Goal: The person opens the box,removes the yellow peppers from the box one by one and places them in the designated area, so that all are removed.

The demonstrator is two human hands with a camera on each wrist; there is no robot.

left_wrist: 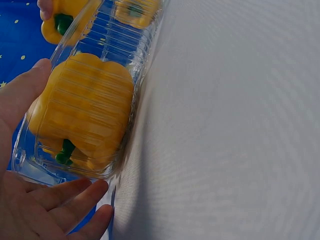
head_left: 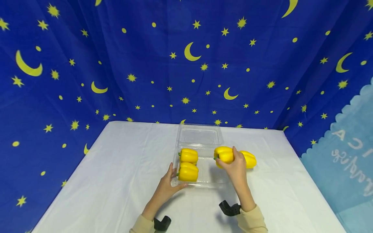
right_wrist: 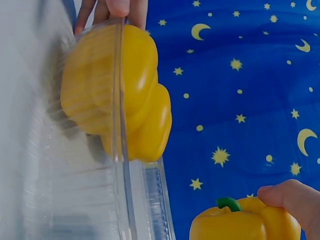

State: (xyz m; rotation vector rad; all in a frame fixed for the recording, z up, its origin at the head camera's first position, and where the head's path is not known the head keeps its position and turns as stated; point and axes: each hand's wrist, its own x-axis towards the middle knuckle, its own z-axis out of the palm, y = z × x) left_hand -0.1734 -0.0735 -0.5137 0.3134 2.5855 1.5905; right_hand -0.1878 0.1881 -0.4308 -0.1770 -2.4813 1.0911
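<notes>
Two yellow bell peppers (head_left: 188, 156) (head_left: 188, 172) lie one behind the other in the left part of a clear plastic container (head_left: 208, 168). My left hand (head_left: 165, 187) spans that container's near left corner, the thumb along the front rim and the fingers, loosely extended, by the left side (left_wrist: 55, 205). Over the container's right side, my right hand (head_left: 237, 166) grips a third yellow bell pepper (head_left: 223, 154) between thumb and fingers, its green stem toward the left. The right wrist view shows the thumb pressed on this held pepper (right_wrist: 245, 222).
Another yellow bell pepper (head_left: 249, 159) lies right of the container, partly behind my right hand. The container's clear hinged lid (head_left: 201, 136) lies folded back toward the far edge of the white table (head_left: 131, 155). A blue star-and-moon curtain (head_left: 163, 58) hangs behind.
</notes>
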